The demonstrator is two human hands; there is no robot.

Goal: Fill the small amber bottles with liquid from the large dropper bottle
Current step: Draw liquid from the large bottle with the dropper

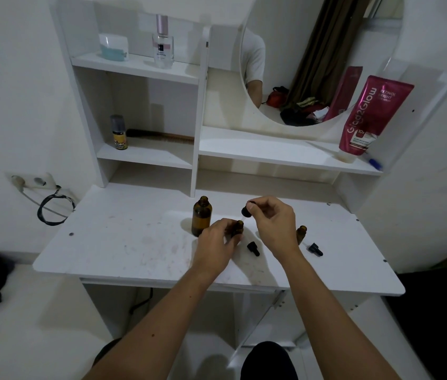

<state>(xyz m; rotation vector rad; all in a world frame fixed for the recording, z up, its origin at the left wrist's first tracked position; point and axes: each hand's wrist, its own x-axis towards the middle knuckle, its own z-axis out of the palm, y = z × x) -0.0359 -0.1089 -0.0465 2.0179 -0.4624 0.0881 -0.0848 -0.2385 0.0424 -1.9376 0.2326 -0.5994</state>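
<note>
While both hands work over the white dressing table [123, 242], the scene reads like this:

Left hand: the left hand [216, 244] is curled around a small amber bottle [238, 228] and holds it upright on the table top; only the open neck and a part of the body show above the fingers.

Right hand: the right hand [270, 223] pinches the black rubber bulb of a dropper [247, 211] between thumb and fingertips, just above and a little right of the held bottle's mouth. The glass pipette is too faint to see clearly.

Large dropper bottle: the large amber bottle [202, 216] stands upright and uncapped, just behind and left of the left hand.

Second small bottle: another small amber bottle [301, 233] stands open, to the right of the right wrist and partly hidden by it.

Loose caps: one black dropper cap [253, 248] lies on its side between the two wrists; a second black dropper cap [316, 249] lies just beside the second small bottle, on its right.

Shelves: a clear perfume bottle [163, 45] and a white jar [114, 47] are on the top shelf; a small spray can [118, 133] and a comb [162, 136] are on the lower one.

Mirror side: a pink tube [367, 116] leans next to the round mirror [312, 50].

Wall: a wall socket [34, 181] with a cable is at the left.
</note>
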